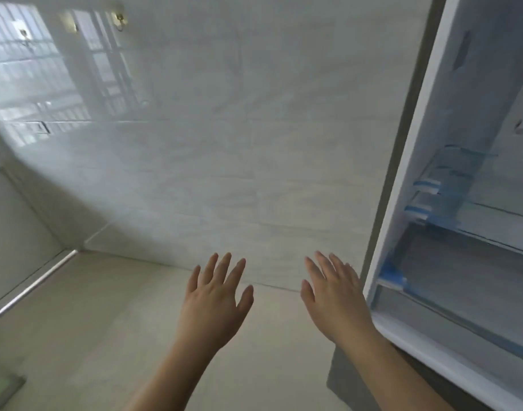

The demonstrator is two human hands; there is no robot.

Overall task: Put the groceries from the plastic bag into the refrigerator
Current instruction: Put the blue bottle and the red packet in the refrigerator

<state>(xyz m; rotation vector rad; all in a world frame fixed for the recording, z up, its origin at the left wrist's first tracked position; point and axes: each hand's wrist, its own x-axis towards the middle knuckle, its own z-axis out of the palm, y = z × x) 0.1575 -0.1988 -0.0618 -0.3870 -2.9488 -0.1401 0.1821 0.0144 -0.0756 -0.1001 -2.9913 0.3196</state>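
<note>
Wall tiles point(224, 129), glossy and pale, fill most of the view to the left of the refrigerator point(432, 143), whose open compartment shows clear shelves point(467, 209) with blue tape at their ends. Beige floor point(91, 321) spreads below the tiles, left of the refrigerator. Both hands hang in the air holding nothing: the right hand point(334, 301) just beside the refrigerator's white frame, the left hand point(215, 298) farther from it, fingers of each straight and spread apart. No plastic bag or groceries show.

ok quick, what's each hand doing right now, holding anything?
Left hand: open, fingers spread, holding nothing.
Right hand: open, fingers straight, holding nothing, beside the open refrigerator.
</note>
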